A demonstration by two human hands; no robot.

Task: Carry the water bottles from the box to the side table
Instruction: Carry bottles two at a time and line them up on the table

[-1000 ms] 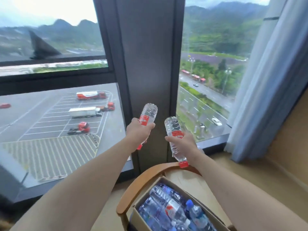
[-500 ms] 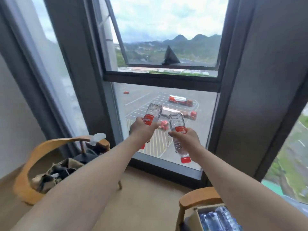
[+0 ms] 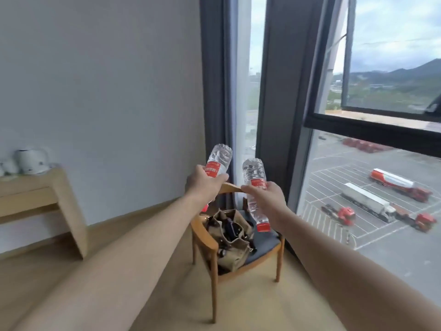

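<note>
My left hand (image 3: 204, 182) grips a clear water bottle (image 3: 219, 159) with a red label, held upside down so its base points up and away. My right hand (image 3: 267, 197) grips a second clear water bottle (image 3: 253, 177) the same way, red cap (image 3: 263, 227) hanging down. Both arms stretch forward at chest height, the bottles side by side and apart. A light wooden side table (image 3: 51, 199) stands against the wall at the far left. The box of bottles is out of view.
A wooden chair (image 3: 210, 242) with a grey seat stands below my hands, holding a tan bag (image 3: 232, 237). A white kettle (image 3: 29, 161) sits on the side table. Tall windows (image 3: 372, 211) and a dark curtain (image 3: 214, 80) run along the right. Tan floor lies between chair and table.
My view has swung left, from the window and the box of bottles to the wall, the chair with the bag and the side table. Both hands keep the same hold on the bottles.
</note>
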